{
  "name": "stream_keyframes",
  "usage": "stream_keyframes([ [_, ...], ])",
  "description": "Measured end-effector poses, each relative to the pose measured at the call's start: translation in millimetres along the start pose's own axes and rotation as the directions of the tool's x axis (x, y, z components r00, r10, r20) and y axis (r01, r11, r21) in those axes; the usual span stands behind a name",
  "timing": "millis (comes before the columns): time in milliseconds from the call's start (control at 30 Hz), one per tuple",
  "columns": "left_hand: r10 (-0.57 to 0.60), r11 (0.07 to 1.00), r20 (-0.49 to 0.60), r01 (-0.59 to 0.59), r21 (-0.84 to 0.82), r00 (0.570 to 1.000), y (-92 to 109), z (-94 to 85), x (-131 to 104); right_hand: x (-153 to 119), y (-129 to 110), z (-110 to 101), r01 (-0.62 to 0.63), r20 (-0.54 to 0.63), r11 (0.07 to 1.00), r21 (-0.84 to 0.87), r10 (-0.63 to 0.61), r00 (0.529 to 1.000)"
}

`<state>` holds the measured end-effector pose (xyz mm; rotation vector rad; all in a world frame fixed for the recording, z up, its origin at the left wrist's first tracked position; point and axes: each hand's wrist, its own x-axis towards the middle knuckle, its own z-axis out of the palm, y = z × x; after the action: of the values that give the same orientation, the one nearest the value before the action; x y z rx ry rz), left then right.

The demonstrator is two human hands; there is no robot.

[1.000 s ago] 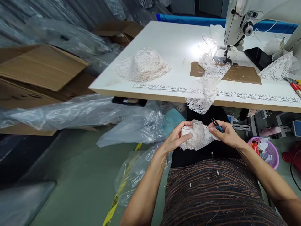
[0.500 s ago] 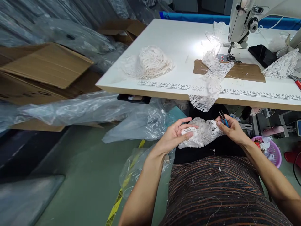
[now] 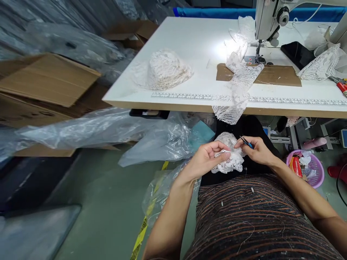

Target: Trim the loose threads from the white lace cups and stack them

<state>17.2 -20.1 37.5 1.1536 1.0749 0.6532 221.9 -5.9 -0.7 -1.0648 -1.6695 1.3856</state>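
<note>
A bunched piece of white lace (image 3: 230,164) lies over my lap, below the table's front edge. My left hand (image 3: 213,156) pinches it between thumb and fingers on its left side. Small blue-handled thread snips (image 3: 247,143) rest in my right hand (image 3: 256,150), their dark tips pointing up and to the left. The right thumb and forefinger also come up against the lace; whether they grip it I cannot tell. Another lace strip (image 3: 238,85) runs from near the sewing machine's needle down over the table edge, just above my hands.
On the white table (image 3: 130,94) stand a heap of lace (image 3: 169,68), a sewing machine (image 3: 267,21), a brown cardboard strip (image 3: 282,76) and a black phone-like slab (image 3: 297,54). Red-handled scissors (image 3: 342,87) lie right. A pink basket (image 3: 320,173) holds scraps; cardboard boxes (image 3: 48,77) and plastic sheeting (image 3: 89,126) crowd the left.
Both hands have come closer together, and the lace, earlier stretched between them, is now bunched. My left fingers have closed into a pinch. The view has shifted slightly.
</note>
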Motion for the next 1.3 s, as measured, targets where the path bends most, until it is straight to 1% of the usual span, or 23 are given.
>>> stream_keyframes([
  [100,-0.009,1.000,0.023,0.009,-0.026,1.000,-0.6,3.4,1.0,-1.7,-1.9,7.3,0.047,0.043,0.998,0.035,-0.049,0.998],
  [167,0.001,0.999,0.031,0.000,-0.039,1.000,-1.2,4.9,1.5,-2.7,-3.2,9.7,0.078,0.044,0.996,0.036,-0.079,0.996],
  [267,0.013,0.999,0.023,-0.012,-0.037,1.000,-4.5,5.1,2.7,-3.6,-3.8,10.2,0.092,0.037,0.995,0.029,-0.093,0.995],
  [300,0.025,0.999,0.010,-0.024,-0.025,1.000,-6.3,4.6,3.3,-3.8,-3.8,10.0,0.096,0.037,0.995,0.032,-0.098,0.995],
  [367,0.072,0.997,-0.049,-0.072,0.007,0.996,-10.4,3.0,4.4,-3.9,-3.7,9.4,0.095,0.042,0.995,0.037,-0.097,0.994],
  [433,0.129,0.991,-0.110,-0.125,0.040,0.986,-14.3,0.7,4.8,-4.0,-4.0,8.9,0.074,0.047,0.997,0.033,-0.075,0.996],
  [467,0.150,0.988,-0.120,-0.143,0.059,0.981,-15.8,-0.6,4.7,-4.1,-4.3,8.8,0.060,0.052,0.998,0.029,-0.061,0.997],
  [533,0.175,0.981,-0.094,-0.166,0.103,0.980,-17.5,-3.3,3.7,-4.3,-5.3,8.9,0.040,0.065,0.999,0.018,-0.041,0.997],
  [600,0.227,0.963,-0.060,-0.215,0.161,0.972,-17.4,-6.1,2.4,-4.5,-6.7,9.0,0.033,0.074,0.999,0.005,-0.033,0.997],
  [733,0.410,0.864,0.007,-0.391,0.317,0.912,-14.1,-11.7,1.7,-5.4,-10.9,9.8,0.073,0.094,0.997,-0.024,-0.070,0.993],
  [767,0.433,0.844,0.037,-0.420,0.333,0.900,-13.5,-12.7,2.3,-5.7,-12.1,10.2,0.091,0.097,0.995,-0.032,-0.088,0.991],
  [833,0.443,0.834,0.094,-0.448,0.321,0.892,-13.4,-13.7,4.4,-6.5,-14.3,11.3,0.127,0.093,0.990,-0.058,-0.121,0.988],
  [900,0.443,0.835,0.118,-0.456,0.307,0.889,-14.8,-13.6,7.1,-7.6,-16.2,12.7,0.157,0.083,0.983,-0.094,-0.149,0.985],
  [933,0.445,0.833,0.109,-0.456,0.313,0.889,-15.7,-13.2,8.4,-8.2,-16.9,13.3,0.166,0.077,0.980,-0.113,-0.158,0.984],
  [1033,0.451,0.831,0.047,-0.439,0.342,0.891,-17.5,-12.2,10.1,-9.9,-18.7,14.3,0.175,0.053,0.973,-0.152,-0.169,0.984],
  [1133,0.441,0.857,0.009,-0.424,0.293,0.897,-16.9,-12.0,8.7,-11.4,-19.0,13.4,0.162,0.013,0.974,-0.158,-0.162,0.987],
  [1200,0.431,0.877,-0.011,-0.416,0.240,0.902,-16.3,-12.4,7.3,-12.2,-18.1,12.3,0.120,-0.022,0.983,-0.142,-0.125,0.992],
  [1300,0.414,0.899,-0.046,-0.400,0.179,0.909,-16.0,-12.5,6.3,-13.0,-16.1,10.6,0.002,-0.065,0.995,-0.095,-0.008,0.998],
])
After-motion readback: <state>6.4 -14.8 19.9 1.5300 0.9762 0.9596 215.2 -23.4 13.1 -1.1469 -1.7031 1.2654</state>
